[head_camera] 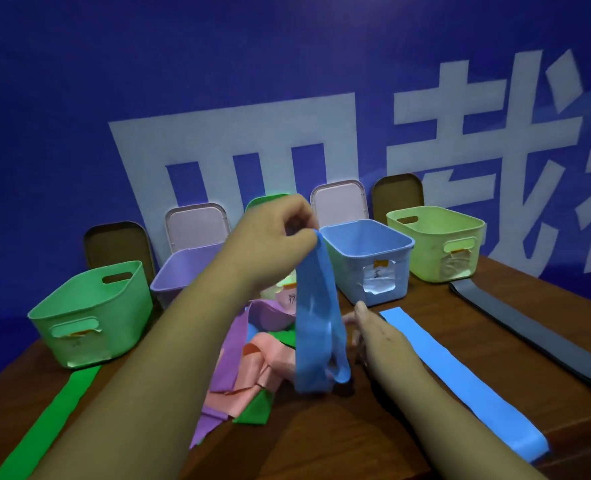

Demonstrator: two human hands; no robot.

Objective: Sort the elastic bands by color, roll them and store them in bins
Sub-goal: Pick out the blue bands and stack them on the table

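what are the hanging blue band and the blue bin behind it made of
Hanging blue band: probably thin stretchy rubber or latex; it hangs limp in soft folds with a slight sheen. Blue bin: likely moulded plastic, matte; stiff smooth walls, rounded rim.

You face a deep blue wall printed with large white characters. Under your view lies a dark brown wooden table, dimly lit.

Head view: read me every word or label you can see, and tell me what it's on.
"四": large white character on the blue wall; its neighbours are partly hidden or cropped.
Paper labels on the blue bin, green bin and pale green bin: too blurred to read.
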